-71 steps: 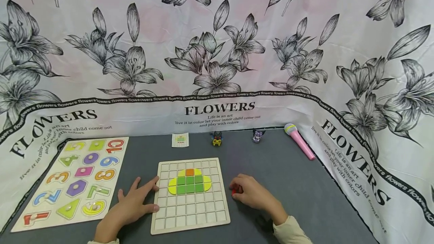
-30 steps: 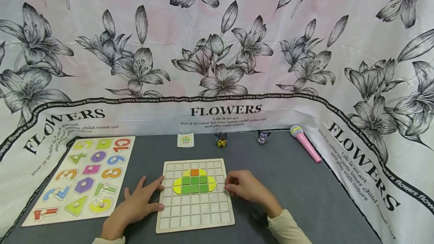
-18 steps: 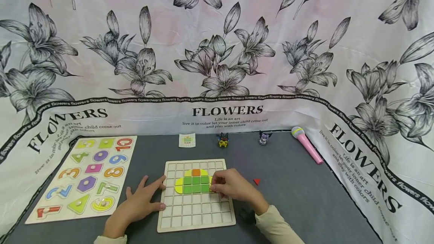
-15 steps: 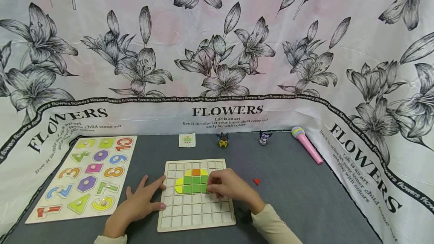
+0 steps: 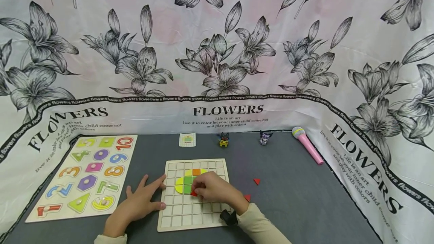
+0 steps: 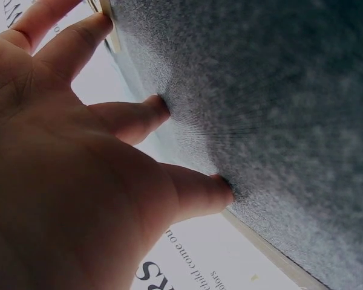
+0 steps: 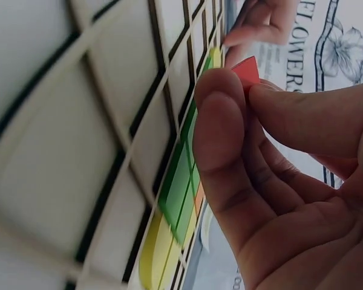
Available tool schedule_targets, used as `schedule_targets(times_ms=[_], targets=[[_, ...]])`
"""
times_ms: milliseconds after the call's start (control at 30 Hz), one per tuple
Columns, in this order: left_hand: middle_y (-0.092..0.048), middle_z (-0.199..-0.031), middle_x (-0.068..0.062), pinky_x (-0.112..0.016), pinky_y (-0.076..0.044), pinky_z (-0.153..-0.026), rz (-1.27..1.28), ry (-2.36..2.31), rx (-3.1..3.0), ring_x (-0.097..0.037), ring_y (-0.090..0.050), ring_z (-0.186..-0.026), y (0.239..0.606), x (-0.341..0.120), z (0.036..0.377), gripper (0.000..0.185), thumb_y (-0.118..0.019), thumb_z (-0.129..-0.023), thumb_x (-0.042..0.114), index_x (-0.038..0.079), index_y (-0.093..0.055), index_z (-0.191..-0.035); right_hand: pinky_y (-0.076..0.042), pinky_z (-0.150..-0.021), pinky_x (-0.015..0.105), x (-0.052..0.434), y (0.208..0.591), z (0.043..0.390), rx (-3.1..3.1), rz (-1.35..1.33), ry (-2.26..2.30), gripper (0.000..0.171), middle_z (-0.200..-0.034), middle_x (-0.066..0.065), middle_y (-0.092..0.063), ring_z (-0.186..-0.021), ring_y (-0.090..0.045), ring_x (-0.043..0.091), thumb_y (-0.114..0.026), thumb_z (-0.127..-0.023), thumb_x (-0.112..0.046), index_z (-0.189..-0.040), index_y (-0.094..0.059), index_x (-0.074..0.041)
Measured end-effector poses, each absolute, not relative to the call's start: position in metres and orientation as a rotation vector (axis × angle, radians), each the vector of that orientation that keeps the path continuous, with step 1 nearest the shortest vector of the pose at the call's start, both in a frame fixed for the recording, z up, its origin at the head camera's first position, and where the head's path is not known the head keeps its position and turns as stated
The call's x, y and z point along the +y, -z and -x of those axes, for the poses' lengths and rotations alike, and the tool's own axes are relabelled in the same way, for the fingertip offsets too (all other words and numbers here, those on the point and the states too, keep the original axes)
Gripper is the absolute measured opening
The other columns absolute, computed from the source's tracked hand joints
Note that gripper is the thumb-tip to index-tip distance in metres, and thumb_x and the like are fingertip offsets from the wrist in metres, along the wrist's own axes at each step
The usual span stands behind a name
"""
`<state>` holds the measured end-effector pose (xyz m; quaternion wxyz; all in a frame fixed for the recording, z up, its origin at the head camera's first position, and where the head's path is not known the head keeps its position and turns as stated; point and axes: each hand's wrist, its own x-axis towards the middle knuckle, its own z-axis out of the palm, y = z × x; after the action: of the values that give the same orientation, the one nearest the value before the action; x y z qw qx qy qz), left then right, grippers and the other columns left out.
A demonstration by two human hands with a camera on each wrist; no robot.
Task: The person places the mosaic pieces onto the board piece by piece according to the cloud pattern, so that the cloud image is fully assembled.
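Note:
A wooden grid board (image 5: 176, 221) lies in front of me, with green square tiles (image 5: 187, 180), yellow rounded tiles (image 5: 178, 186) and an orange square (image 5: 196, 172) set in its upper half. My right hand (image 5: 217, 189) pinches a red triangle tile (image 7: 248, 69) between thumb and finger, close over the board at the lower edge of the green rows, and covers the tiles on the right side. My left hand (image 5: 140, 200) has its fingers spread, with fingertips at the board's left edge; other fingertips press the grey cloth (image 6: 260, 121) in the left wrist view.
Two red triangles, one (image 5: 257, 181) farther and one (image 5: 248, 198) by the right sleeve, lie right of the board. A number puzzle board (image 5: 91, 167) lies left. Along the back are a pattern card (image 5: 187, 139), two small figures (image 5: 223, 140) and a pink microphone (image 5: 310, 150).
My right hand has moved left from beside the board to over its green tiles, carrying a red triangle. Two red triangles now show on the table behind it. The left hand stays put.

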<state>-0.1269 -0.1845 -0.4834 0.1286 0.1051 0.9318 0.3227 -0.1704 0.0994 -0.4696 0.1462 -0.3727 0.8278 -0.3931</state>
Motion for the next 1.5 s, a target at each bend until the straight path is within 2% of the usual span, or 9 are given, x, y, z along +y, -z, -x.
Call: schedule_targets(times_ms=[167, 300, 967, 1200, 1333, 1500], targets=[[-0.068, -0.136, 0.0, -0.093, 0.004, -0.103, -0.312, -0.927, 2.719, -0.061, -0.009, -0.156, 0.483, -0.183, 0.128, 0.094, -0.091, -0.085, 0.028, 0.008, -0.044, -0.163, -0.048, -0.065, 0.017, 0.087, 0.47, 0.17, 2.47, 1.153, 0.993, 0.019, -0.077, -0.011, -0.065, -0.066, -0.053, -0.001, -0.071, -0.097, 0.008, -0.09, -0.077, -0.009], [-0.068, -0.136, -0.001, -0.092, 0.004, -0.103, -0.32, -0.934, 2.725, -0.061, -0.01, -0.155, 0.482, -0.183, 0.128, 0.093, -0.091, -0.085, 0.027, 0.008, -0.044, -0.163, -0.046, -0.066, 0.015, 0.079, 0.471, 0.17, 2.517, 1.197, 0.893, 0.018, -0.079, -0.014, -0.063, -0.069, -0.051, -0.001, -0.074, -0.096, 0.005, -0.088, -0.076, -0.011], [-0.068, -0.135, 0.0, -0.094, 0.001, -0.102, -0.322, -0.898, 2.733, -0.062, -0.012, -0.154, 0.48, -0.183, 0.125, 0.095, -0.092, -0.084, 0.03, 0.008, -0.044, -0.163, -0.046, -0.075, 0.011, 0.068, 0.477, 0.16, 2.571, 1.344, 0.76, 0.023, -0.081, -0.009, -0.068, -0.076, -0.054, -0.003, -0.074, -0.092, 0.009, -0.083, -0.077, -0.012], [-0.069, -0.137, -0.004, -0.094, 0.002, -0.101, -0.331, -0.908, 2.735, -0.064, -0.013, -0.153, 0.487, -0.186, 0.126, 0.095, -0.092, -0.083, 0.033, 0.008, -0.045, -0.162, -0.045, -0.068, 0.011, 0.072, 0.476, 0.158, 2.52, 1.294, 0.823, 0.017, -0.084, -0.009, -0.071, -0.071, -0.053, -0.004, -0.075, -0.095, 0.006, -0.093, -0.08, -0.01], [-0.069, -0.137, -0.004, -0.094, 0.004, -0.102, -0.334, -0.914, 2.729, -0.063, -0.013, -0.153, 0.491, -0.188, 0.128, 0.096, -0.092, -0.083, 0.036, 0.009, -0.045, -0.163, -0.045, -0.063, 0.014, 0.086, 0.472, 0.154, 2.502, 1.204, 0.915, 0.017, -0.082, -0.012, -0.067, -0.067, -0.051, -0.003, -0.072, -0.097, 0.004, -0.103, -0.081, -0.01], [-0.069, -0.136, -0.002, -0.092, 0.006, -0.103, -0.304, -0.921, 2.713, -0.061, -0.01, -0.155, 0.489, -0.187, 0.129, 0.098, -0.092, -0.083, 0.035, 0.009, -0.044, -0.164, -0.046, -0.065, 0.019, 0.111, 0.467, 0.153, 2.496, 1.125, 1.029, 0.016, -0.082, -0.013, -0.064, -0.069, -0.05, 0.0, -0.071, -0.099, 0.003, -0.108, -0.08, -0.006]])
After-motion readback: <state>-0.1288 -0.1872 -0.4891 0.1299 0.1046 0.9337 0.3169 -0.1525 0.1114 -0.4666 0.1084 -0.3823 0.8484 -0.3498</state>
